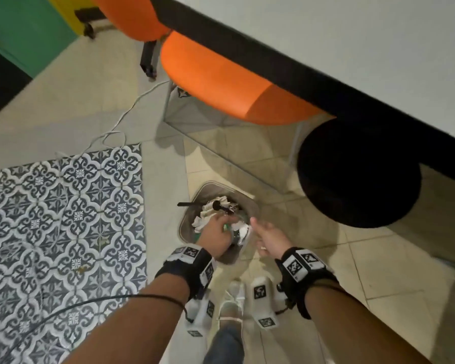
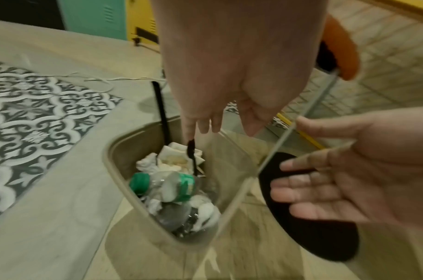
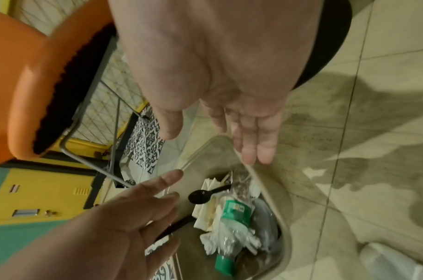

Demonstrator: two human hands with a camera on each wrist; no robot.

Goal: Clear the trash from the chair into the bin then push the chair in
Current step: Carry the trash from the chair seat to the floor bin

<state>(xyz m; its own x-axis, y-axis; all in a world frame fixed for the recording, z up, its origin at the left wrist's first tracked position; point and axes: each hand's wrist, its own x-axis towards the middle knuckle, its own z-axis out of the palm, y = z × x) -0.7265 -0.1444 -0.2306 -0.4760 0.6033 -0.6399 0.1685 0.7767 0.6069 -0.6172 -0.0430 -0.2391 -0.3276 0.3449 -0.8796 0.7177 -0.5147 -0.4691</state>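
Observation:
A beige bin point(image 1: 192, 203) stands on the floor under both hands. It holds a crumpled plastic bottle point(image 2: 179, 187) with a green cap, white tissues point(image 3: 207, 214) and a black plastic spoon point(image 3: 200, 195). A black stick point(image 2: 160, 113) leans out over the rim. My left hand point(image 1: 221, 222) hovers over the trash, its fingers straight and spread in the right wrist view, holding nothing. My right hand point(image 1: 260, 232) is beside it over the bin's right rim, fingers straight, empty. The orange chair point(image 1: 221, 80) stands beyond the bin at the table's edge.
A white table with a black edge point(image 1: 326, 82) runs across the upper right, with a round black disc point(image 1: 357, 174) below it. A second orange chair point(image 1: 132, 14) sits further back. A white cable point(image 1: 132, 109) trails over the floor beside patterned tiles point(image 1: 63, 206). Green and yellow lockers point(image 3: 37, 193) are behind.

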